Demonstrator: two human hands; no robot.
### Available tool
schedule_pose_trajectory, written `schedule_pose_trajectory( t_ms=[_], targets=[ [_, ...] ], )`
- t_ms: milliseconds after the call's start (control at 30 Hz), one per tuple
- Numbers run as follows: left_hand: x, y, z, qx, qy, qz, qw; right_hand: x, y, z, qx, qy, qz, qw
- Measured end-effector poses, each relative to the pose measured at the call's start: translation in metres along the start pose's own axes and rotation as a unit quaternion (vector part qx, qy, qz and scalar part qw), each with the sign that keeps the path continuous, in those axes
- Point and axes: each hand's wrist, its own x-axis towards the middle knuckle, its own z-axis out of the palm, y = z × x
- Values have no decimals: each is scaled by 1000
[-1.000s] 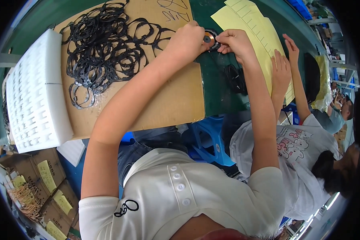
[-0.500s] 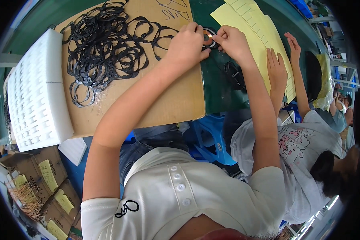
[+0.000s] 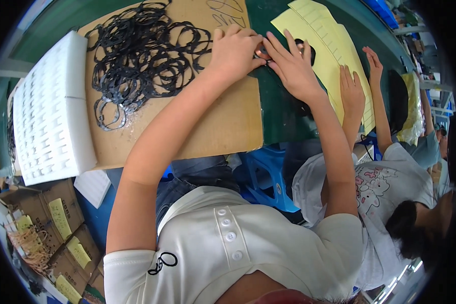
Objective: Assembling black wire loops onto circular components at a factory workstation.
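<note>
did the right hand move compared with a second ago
Cannot tell: the right hand covers the same small round part beside the yellow sheets; the camera itself shifted.

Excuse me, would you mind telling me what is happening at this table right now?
A person in a white shirt has both hands together over a small round part at the edge of a sheet of cardboard. The left hand and right hand both touch it. A heap of black rings lies on the cardboard, with a white foam tray beside it. Another person's hands rest on yellow sheets nearby.
</note>
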Motion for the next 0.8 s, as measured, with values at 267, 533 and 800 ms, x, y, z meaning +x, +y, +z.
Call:
schedule_pose_trajectory(
  t_ms=[267, 533, 800],
  targets=[
    [-1, -3, 1, -29, -2, -8, 1000, -8, 1, 6, 180, -110, 54, 976],
    [6, -4, -8, -49, -96, -48, 993, -7, 18, 14, 294, -133, 94, 942],
    [7, -10, -7, -64, -117, -18, 991, 17, 22, -7, 304, -249, 113, 913]
  ],
)
